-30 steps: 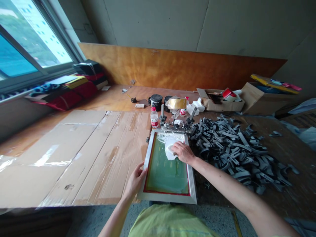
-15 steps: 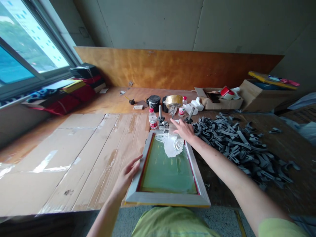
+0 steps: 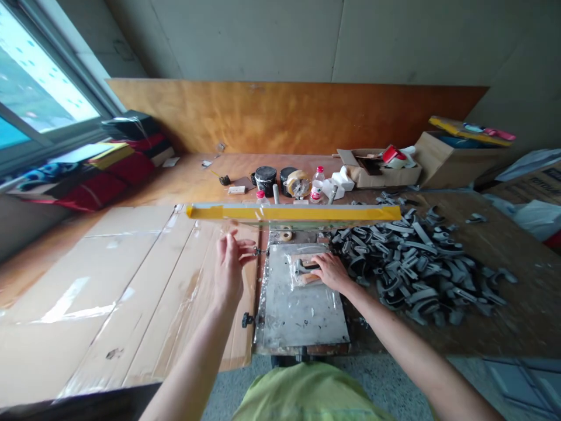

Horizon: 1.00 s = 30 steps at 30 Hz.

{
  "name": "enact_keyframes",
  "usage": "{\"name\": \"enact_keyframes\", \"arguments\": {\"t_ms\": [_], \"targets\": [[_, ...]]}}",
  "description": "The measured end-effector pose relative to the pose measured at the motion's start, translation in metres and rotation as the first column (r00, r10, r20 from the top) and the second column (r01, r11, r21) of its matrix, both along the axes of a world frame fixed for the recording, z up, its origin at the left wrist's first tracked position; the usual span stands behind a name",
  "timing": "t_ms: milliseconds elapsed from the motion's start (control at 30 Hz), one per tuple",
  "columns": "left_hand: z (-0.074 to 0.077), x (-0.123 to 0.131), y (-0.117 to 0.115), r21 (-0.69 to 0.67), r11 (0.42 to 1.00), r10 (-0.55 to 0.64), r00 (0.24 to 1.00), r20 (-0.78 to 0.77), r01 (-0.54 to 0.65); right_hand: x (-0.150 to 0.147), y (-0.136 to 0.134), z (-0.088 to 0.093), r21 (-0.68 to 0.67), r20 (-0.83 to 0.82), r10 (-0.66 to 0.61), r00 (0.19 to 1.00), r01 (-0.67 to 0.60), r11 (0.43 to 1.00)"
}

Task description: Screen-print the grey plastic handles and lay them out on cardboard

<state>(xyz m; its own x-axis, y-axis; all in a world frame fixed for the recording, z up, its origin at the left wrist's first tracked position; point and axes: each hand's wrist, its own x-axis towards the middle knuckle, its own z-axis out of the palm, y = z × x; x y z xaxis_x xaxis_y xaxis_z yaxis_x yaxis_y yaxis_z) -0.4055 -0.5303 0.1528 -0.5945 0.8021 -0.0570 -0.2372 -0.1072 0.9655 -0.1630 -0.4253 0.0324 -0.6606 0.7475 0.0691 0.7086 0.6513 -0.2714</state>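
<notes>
A screen-printing frame (image 3: 293,212) is swung up on its hinge, so I see it edge-on as a yellow-taped bar. Below it lies a grey metal base plate (image 3: 300,308) with a grey plastic part (image 3: 304,268) seated on a fixture under clear film. My right hand (image 3: 329,272) rests on that part, fingers curled over it. My left hand (image 3: 230,262) hovers to the left of the plate, just under the raised frame, fingers spread and holding nothing.
A big heap of grey plastic parts (image 3: 412,263) lies right of the plate. Behind stand black ink tubs (image 3: 265,177), a tape roll (image 3: 298,183), water bottles (image 3: 317,183) and cardboard boxes (image 3: 377,168). Taped cardboard sheets (image 3: 118,286) cover the bench on the left. Folded cloths lie by the window.
The frame has swung up from flat on the plate to raised. My left hand has let go of its side. My right hand moved from the screen's top down onto the part.
</notes>
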Motion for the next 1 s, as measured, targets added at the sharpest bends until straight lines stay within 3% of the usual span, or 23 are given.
{"name": "enact_keyframes", "arguments": {"t_ms": [33,67,100,167,233,333,533,600,700,867,1000], "targets": [[-0.016,0.013,-0.010,-0.105,0.992,-0.066,0.997,0.037,0.070,-0.005,-0.009,0.005,0.012,-0.024,-0.015,1.000,0.016,1.000],[-0.033,0.028,-0.021,-0.240,0.945,-0.206,0.974,0.097,0.223,-0.010,-0.019,0.010,0.033,-0.066,-0.022,0.998,0.025,0.999],[-0.050,0.043,-0.033,-0.354,0.857,-0.324,0.926,0.192,0.374,-0.015,-0.031,0.015,0.066,-0.114,-0.005,0.993,0.013,0.998],[-0.078,0.069,-0.052,-0.401,0.785,-0.351,0.873,0.340,0.472,-0.025,-0.059,0.022,0.150,-0.189,0.101,0.977,-0.073,0.986],[-0.092,0.086,-0.063,-0.384,0.825,-0.263,0.883,0.389,0.415,-0.033,-0.086,0.025,0.211,-0.222,0.234,0.947,-0.187,0.959],[-0.088,0.094,-0.066,-0.381,0.870,-0.193,0.927,0.323,0.314,-0.034,-0.110,0.030,0.218,-0.295,0.270,0.917,-0.211,0.953],[-0.047,0.097,-0.058,-0.354,0.840,-0.362,0.911,0.199,0.411,0.000,-0.106,0.053,0.096,-0.482,0.233,0.845,-0.213,0.972],[-0.046,0.100,-0.057,-0.347,0.822,-0.403,0.891,0.206,0.452,0.013,-0.094,0.057,0.019,-0.518,0.200,0.831,-0.222,0.975],[-0.058,0.097,-0.058,-0.397,0.807,-0.383,0.900,0.209,0.436,0.034,-0.055,0.051,-0.056,-0.530,0.083,0.844,-0.133,0.989],[-0.091,0.078,-0.071,-0.478,0.830,-0.228,0.957,0.182,0.288,0.069,0.056,0.030,-0.045,-0.390,-0.163,0.906,0.158,0.986],[-0.106,0.071,-0.083,-0.556,0.813,-0.106,0.983,0.153,0.174,0.076,0.131,0.023,-0.011,-0.233,-0.307,0.923,0.313,0.950]]}}
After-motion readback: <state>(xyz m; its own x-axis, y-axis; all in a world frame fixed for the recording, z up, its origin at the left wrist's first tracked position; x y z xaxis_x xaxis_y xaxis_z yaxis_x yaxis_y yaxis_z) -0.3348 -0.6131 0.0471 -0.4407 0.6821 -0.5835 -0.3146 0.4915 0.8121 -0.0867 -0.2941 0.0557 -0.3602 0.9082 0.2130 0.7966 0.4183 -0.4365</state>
